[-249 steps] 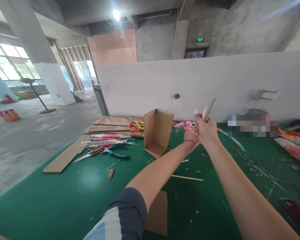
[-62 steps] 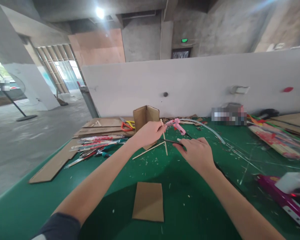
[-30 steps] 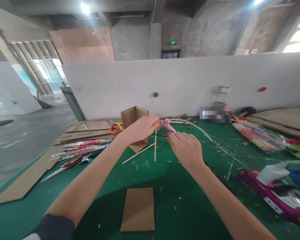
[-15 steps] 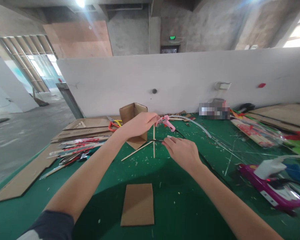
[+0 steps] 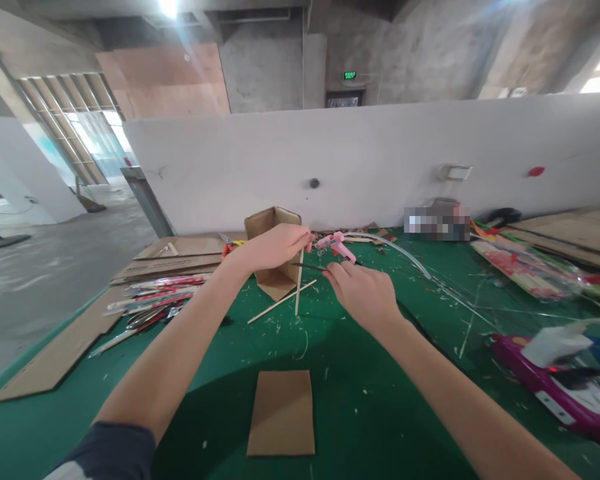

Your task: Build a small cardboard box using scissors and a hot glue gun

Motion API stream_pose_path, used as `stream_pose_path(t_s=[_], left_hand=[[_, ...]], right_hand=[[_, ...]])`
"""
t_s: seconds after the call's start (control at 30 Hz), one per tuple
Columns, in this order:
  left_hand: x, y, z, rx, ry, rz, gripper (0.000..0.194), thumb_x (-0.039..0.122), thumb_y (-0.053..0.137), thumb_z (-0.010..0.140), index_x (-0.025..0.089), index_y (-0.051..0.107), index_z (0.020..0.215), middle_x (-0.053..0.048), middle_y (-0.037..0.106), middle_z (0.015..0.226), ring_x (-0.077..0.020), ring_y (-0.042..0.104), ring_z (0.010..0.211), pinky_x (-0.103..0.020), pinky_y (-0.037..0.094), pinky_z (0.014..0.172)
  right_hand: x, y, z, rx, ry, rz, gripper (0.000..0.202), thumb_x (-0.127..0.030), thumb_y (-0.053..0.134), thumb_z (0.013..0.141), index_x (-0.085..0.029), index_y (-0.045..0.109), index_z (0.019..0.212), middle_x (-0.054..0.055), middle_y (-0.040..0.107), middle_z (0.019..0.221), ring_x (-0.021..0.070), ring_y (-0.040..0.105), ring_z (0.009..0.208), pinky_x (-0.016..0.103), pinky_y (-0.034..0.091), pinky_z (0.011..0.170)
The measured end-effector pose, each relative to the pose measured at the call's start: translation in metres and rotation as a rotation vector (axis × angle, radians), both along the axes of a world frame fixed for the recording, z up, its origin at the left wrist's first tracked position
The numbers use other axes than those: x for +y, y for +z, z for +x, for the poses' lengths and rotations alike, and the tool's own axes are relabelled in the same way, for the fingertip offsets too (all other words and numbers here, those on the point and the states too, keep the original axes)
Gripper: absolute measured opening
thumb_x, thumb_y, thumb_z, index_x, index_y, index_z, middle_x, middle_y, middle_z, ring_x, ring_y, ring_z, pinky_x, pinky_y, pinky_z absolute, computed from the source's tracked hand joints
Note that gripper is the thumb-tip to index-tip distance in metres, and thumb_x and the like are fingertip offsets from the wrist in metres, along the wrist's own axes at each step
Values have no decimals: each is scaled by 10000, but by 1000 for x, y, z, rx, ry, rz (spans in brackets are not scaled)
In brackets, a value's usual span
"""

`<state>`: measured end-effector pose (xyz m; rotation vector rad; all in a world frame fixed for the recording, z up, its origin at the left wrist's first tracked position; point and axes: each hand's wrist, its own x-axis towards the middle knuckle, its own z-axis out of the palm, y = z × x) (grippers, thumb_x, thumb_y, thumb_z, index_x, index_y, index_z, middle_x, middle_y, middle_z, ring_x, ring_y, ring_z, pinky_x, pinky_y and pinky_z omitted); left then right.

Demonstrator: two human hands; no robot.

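Observation:
My left hand [image 5: 283, 245] pinches the top of a thin wooden stick [image 5: 299, 293], which stands nearly upright over the green table. In my right hand [image 5: 363, 287] is a slim dark tool [image 5: 310, 267], closed in the fingers and pointing left, its tip close to the stick. A second wooden stick [image 5: 275, 308] lies slantwise on the table. Behind my left hand stands an open cardboard box [image 5: 275, 283]. The pink glue gun [image 5: 341, 247] rests just beyond my hands. A square cardboard piece [image 5: 281, 413] lies flat nearer to me.
Cardboard sheets [image 5: 60, 347], packaged sticks [image 5: 160, 293] and scissors [image 5: 230, 243] lie at left. At right are a magenta power strip [image 5: 545, 393], a clear tube [image 5: 405, 250] and a plastic packet [image 5: 525, 263]. A white partition [image 5: 260, 160] borders the table's back.
The upright stick has shifted left and now leans slightly. My right hand's tool has risen along it, away from the lying stick. The view has turned slightly left.

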<state>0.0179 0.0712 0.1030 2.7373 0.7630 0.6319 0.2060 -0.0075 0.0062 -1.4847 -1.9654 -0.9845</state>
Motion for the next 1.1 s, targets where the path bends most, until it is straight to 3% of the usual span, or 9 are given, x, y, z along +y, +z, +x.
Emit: stream_pose_path(t_s=[0.2,0.33,0.53,0.77,1.0,1.1], left_hand=[[7,6,-11,33,11,-49,236,221,442,852,204,677,830,-42,679,885,-169,596,814,-248,397,708],[8,6,-11,-5,40,-93,261,240,441,857,201,699,855,-37,680,838,-156,600,748,-236,398,640],[9,8,-11,-2,90,-17,257,306,481,861,180,705,840,-38,675,760,-140,563,634,-249,370,572],[0,5,-1,-114,39,-84,226,314,540,836,141,676,789,-38,677,727,-115,561,638,-233,393,586],[-1,10,-6,-103,47,-92,223,295,550,834,147,704,771,-37,704,749,-116,599,678,-230,443,637],[0,11,-8,-119,44,-135,209,294,564,831,147,703,779,-39,707,740,-118,623,683,-232,470,647]], right_hand=[[7,4,-10,7,-10,-15,377,-328,286,993,-190,595,826,20,625,669,100,524,537,283,133,498],[5,-9,-11,35,-27,-66,362,-345,287,993,-207,604,883,14,640,692,108,544,544,285,136,490],[-1,-30,-15,-46,68,-267,382,-327,297,988,-206,603,794,11,649,692,131,560,559,296,131,485],[1,-7,-8,37,-40,-44,352,-354,310,985,-201,612,888,15,647,693,105,561,561,288,130,486],[-1,-39,-14,-103,59,-304,350,-290,323,984,-194,596,788,3,638,669,112,550,515,289,106,488],[3,-32,-13,-55,0,-199,358,-316,292,992,-193,592,840,8,647,697,113,563,543,282,109,491]])
